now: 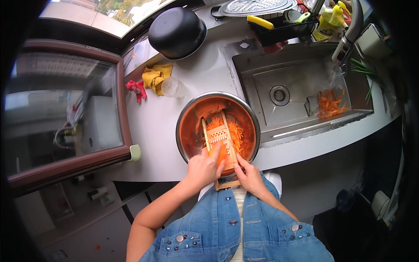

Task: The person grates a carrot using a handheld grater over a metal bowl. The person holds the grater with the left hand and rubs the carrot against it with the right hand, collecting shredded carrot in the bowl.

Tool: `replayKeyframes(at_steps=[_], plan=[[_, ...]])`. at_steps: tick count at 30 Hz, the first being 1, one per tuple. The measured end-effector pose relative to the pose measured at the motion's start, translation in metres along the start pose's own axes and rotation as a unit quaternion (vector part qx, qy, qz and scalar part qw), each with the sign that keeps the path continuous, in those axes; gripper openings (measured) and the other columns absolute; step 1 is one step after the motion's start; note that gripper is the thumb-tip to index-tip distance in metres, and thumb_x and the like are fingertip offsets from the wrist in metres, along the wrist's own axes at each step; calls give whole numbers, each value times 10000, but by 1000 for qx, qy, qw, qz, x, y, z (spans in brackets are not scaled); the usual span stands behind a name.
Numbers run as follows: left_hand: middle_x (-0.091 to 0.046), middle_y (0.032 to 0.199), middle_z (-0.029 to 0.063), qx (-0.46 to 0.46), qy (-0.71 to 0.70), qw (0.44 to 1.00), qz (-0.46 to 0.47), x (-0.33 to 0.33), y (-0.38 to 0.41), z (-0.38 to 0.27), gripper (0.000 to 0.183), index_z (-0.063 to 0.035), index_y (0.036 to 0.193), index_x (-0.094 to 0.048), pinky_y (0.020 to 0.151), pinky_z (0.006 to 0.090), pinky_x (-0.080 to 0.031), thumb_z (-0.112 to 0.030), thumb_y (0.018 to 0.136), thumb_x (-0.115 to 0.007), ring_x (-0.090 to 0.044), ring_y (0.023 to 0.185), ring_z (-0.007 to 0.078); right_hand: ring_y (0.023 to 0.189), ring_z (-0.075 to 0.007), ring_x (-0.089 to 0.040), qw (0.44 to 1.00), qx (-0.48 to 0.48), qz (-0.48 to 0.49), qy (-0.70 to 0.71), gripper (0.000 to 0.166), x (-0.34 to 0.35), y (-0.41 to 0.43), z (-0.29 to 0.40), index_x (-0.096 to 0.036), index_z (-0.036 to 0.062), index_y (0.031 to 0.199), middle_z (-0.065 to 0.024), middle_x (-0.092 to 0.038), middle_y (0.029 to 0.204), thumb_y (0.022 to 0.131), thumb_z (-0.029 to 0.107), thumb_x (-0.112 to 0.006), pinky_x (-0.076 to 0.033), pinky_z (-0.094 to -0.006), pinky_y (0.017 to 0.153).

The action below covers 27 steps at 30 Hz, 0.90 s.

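Observation:
A steel mixing bowl (255, 131) stands at the counter's front edge with shredded carrot (237, 132) inside. A wooden-framed grater (230, 154) leans in it, its far end among the shreds and its near end past the rim, close to my body. My left hand (201, 168) presses a piece of carrot (222, 154) onto the grater's face; the fingers partly hide the piece. With thumb and fingers, my right hand (250, 175) grips the right rail of the grater near the bowl's front rim.
Right of the bowl is a steel sink (262, 98) with carrot peelings (330, 103) under a faucet (342, 49). To the left lie a clear cup (172, 87), a yellow cloth (154, 78) and a red figurine (136, 90). A black pot (176, 32) sits behind; an open window sash (122, 98) juts over the counter.

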State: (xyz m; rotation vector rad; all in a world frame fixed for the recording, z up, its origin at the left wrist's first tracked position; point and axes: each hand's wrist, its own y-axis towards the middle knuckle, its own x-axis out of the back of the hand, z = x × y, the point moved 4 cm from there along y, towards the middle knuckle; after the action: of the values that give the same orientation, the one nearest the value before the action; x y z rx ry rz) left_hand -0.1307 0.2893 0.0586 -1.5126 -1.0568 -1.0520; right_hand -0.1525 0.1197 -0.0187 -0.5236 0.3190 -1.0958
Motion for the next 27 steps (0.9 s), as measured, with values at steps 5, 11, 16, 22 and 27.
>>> replayKeyframes(at_steps=[5,11,16,22,27], plan=[[-668,809,209,62,22,997,-32,-16,58,43,603,-45,1353,-600,554,421,-555,-418,886,-677,-697,640,336,702,-213,-748,1000,-11,20,-16,480,1,-3,5,-513,94,1469,-173,-737,828,1016,241,-578,-580,-341,673],[-658,807,220,-8,-14,999,36,20,3,-1,611,-84,1380,-593,513,437,-550,-434,885,-673,-680,575,340,689,-213,-746,1000,17,1,-15,482,3,3,-3,-512,97,1469,-166,-737,828,1014,240,-582,-580,-335,660],[-672,881,244,36,0,999,35,-15,22,11,631,-48,1401,-563,524,436,-555,-422,901,-655,-693,603,343,679,-204,-741,1000,5,4,-10,485,0,-1,-5,-514,86,1465,-164,-738,835,1011,240,-587,-579,-331,657],[-712,925,234,129,-36,991,23,-11,60,56,587,-110,1406,-577,699,407,-584,-454,933,-624,-735,832,327,681,-197,-737,1000,19,2,12,487,-6,0,-8,-517,61,1457,-162,-736,833,1013,248,-582,-575,-327,665],[-685,997,117,209,-585,778,93,-7,13,62,727,-13,1432,-456,624,315,-554,-440,909,-726,-689,761,179,675,-197,-735,1000,29,1,-6,492,0,3,-6,-514,65,1461,-155,-732,822,1012,254,-580,-574,-325,666]])
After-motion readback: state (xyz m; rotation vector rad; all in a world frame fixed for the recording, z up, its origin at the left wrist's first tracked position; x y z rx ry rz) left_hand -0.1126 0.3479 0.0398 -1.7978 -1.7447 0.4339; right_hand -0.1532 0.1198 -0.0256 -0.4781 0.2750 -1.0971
